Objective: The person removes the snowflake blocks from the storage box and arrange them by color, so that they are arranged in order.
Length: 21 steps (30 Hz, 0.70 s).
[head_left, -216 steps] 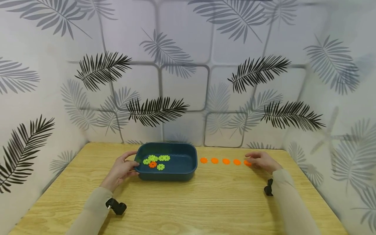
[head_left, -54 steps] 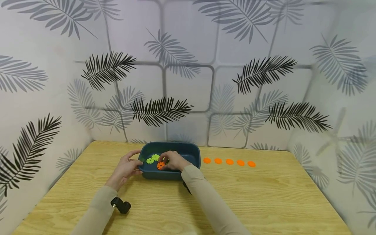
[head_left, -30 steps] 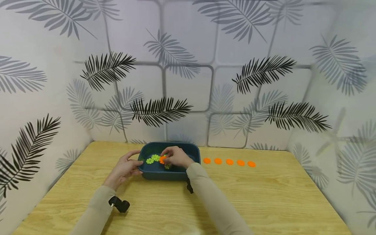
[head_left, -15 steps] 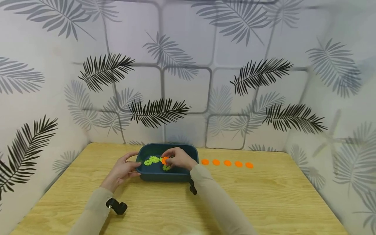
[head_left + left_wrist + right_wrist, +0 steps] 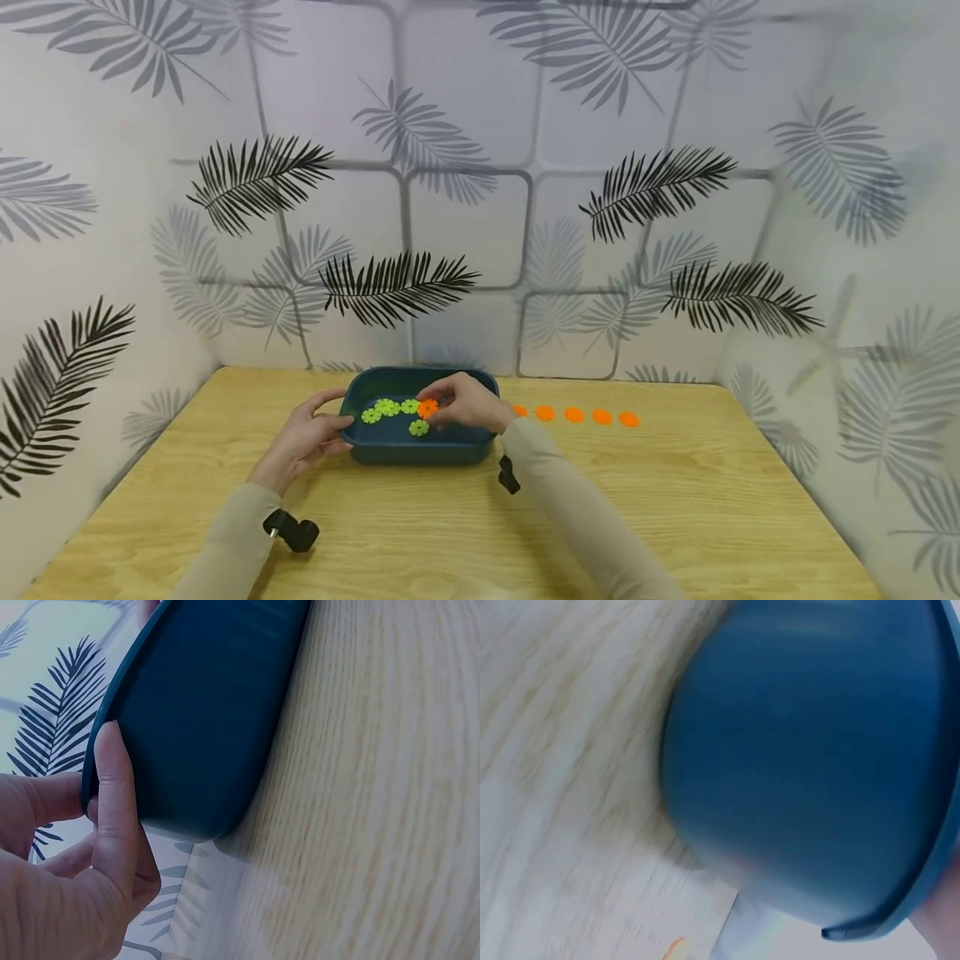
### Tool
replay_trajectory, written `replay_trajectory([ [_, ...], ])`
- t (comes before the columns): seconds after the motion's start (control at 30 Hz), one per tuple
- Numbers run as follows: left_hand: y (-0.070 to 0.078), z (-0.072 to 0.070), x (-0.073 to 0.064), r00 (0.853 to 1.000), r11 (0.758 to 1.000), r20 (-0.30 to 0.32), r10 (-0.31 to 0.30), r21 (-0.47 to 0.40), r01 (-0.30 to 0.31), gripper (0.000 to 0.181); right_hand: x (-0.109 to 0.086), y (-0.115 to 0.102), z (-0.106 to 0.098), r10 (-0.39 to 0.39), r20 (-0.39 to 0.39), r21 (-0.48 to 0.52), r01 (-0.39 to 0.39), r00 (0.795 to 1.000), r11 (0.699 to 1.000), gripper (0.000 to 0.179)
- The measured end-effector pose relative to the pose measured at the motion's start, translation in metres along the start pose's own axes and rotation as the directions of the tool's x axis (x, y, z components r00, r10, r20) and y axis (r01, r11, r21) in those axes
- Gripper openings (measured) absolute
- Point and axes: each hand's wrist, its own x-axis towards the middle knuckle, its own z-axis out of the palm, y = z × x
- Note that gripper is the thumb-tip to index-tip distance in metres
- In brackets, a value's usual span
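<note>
My left hand (image 5: 303, 437) grips the left end of a dark blue rectangular basin (image 5: 420, 454); in the left wrist view its fingers (image 5: 116, 787) lie along the rim and outer wall. Over the basin, my right hand (image 5: 468, 403) pinches an orange notched disc (image 5: 427, 408) shaped like a flower. Several lime-green discs of the same kind, such as one green disc (image 5: 418, 427), lie on the basin floor to the left of and below it. In the right wrist view the basin's outer wall (image 5: 802, 765) hides most of the right hand.
To the right of the basin, several orange discs (image 5: 573, 415) lie in a row on the light wooden table (image 5: 420, 533). A patterned wall (image 5: 465, 208) with leaf prints rises behind the table. Each wrist wears a black camera mount (image 5: 292, 531).
The right hand has gone from the right end of the row into the basin, picked up the orange disc and shifted slightly right with it. The left hand stays on the basin.
</note>
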Motion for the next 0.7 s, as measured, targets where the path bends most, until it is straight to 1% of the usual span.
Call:
replay_trajectory([
  [0.17,0.000,0.001,0.001,1.000,1.000,0.006,0.009,0.006,-0.009,0.065,-0.004,0.005,-0.008,-0.017,-0.039,0.003,0.017,0.999,1.000,0.037],
  [0.27,0.000,0.000,0.001,1.000,1.000,0.009,0.005,0.015,-0.005,0.065,-0.008,0.006,-0.010,-0.025,-0.038,0.019,0.026,0.999,0.999,0.037],
  [0.43,0.000,-0.002,0.000,1.000,1.000,0.007,0.010,0.003,-0.010,0.065,-0.011,0.006,-0.013,-0.055,-0.030,0.011,0.055,0.998,0.998,0.037],
  [0.53,0.001,-0.002,-0.001,1.000,1.000,0.008,0.008,0.005,-0.008,0.065,-0.014,0.007,-0.016,-0.055,-0.029,0.008,0.055,0.998,0.998,0.038],
  [0.7,0.001,-0.001,-0.002,1.000,1.000,0.002,0.001,0.001,-0.001,0.065,-0.019,0.011,-0.020,-0.064,-0.060,-0.009,0.064,0.996,0.998,0.038],
])
